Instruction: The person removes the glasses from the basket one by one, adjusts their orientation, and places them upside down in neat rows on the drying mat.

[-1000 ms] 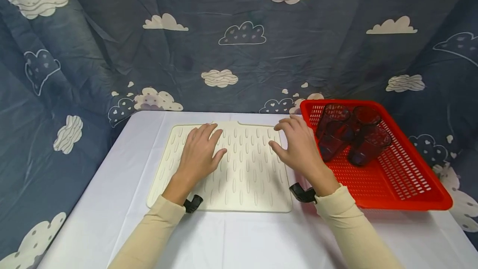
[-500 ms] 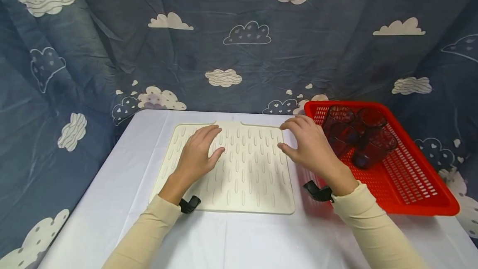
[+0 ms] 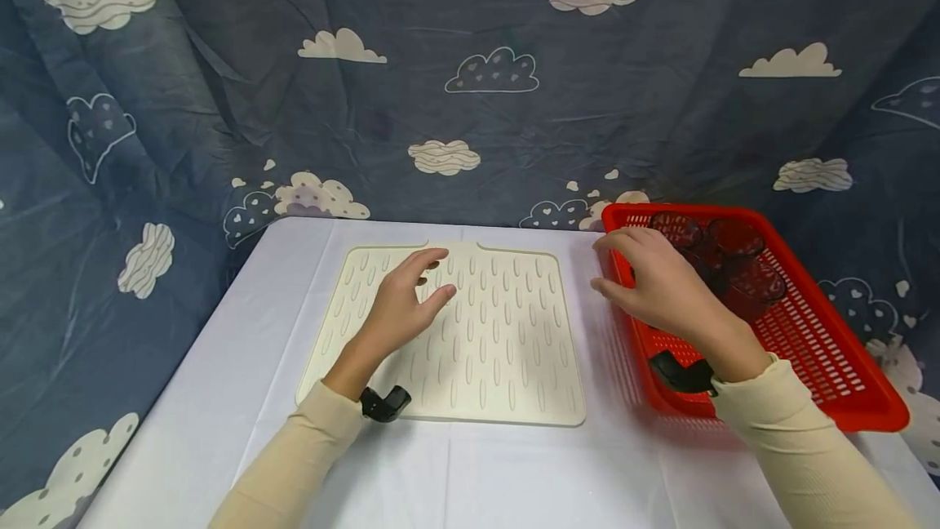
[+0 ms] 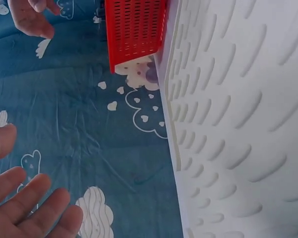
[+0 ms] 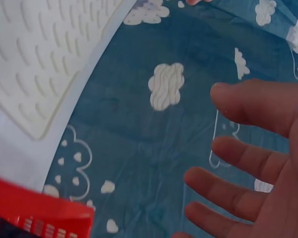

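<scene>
A cream drying mat [image 3: 507,349] with raised oval ridges lies flat on the white-covered table. Over its left half hovers my left hand [image 3: 400,300], fingers relaxed and holding nothing; the left wrist view shows its fingers [image 4: 39,203] spread apart. My right hand [image 3: 661,284] is held above the left edge of a red plastic basket [image 3: 822,349], thumb and fingers parted with nothing between them. Several dark tinted drinking glasses [image 3: 752,284] stand in the back of the basket, partly hidden behind the right hand.
The white tablecloth [image 3: 514,480] spreads in front of the mat and to its left. A dark blue curtain [image 3: 352,121] with cloud prints hangs behind and at both sides. Black straps with small mounts [image 3: 385,404] sit on both wrists.
My right hand has moved right, from the mat's right edge to over the basket. The left hand stays over the mat, turned slightly. The view has shifted a little.
</scene>
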`<state>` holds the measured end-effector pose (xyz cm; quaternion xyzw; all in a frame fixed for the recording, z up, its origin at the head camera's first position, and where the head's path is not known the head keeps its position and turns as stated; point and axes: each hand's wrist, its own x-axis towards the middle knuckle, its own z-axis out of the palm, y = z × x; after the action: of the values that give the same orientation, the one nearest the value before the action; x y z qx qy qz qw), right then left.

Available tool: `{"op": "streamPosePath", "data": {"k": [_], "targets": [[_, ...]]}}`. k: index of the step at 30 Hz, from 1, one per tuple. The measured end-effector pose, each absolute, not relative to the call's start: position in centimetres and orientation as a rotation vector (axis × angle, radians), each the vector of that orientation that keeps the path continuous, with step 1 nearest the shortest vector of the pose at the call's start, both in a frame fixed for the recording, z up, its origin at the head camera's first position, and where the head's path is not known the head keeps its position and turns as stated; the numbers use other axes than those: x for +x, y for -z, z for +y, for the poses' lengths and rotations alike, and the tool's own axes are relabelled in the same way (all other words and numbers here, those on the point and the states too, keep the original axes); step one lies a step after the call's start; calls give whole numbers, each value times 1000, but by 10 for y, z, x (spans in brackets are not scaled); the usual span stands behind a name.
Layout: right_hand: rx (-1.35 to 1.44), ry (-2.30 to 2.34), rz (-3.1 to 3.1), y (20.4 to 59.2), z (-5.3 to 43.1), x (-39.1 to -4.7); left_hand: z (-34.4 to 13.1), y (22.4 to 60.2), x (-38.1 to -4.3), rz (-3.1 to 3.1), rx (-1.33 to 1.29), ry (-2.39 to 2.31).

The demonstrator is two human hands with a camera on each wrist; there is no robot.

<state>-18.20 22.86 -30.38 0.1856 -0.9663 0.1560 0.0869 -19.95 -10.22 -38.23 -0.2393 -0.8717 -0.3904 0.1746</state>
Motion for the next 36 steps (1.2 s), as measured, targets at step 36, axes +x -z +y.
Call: {"op": "streamPosePath", "data": {"k": [36], "targets": [[210, -548, -3101, 324, 332, -206, -52, 383, -201, -2537, -668, 1425]]}}
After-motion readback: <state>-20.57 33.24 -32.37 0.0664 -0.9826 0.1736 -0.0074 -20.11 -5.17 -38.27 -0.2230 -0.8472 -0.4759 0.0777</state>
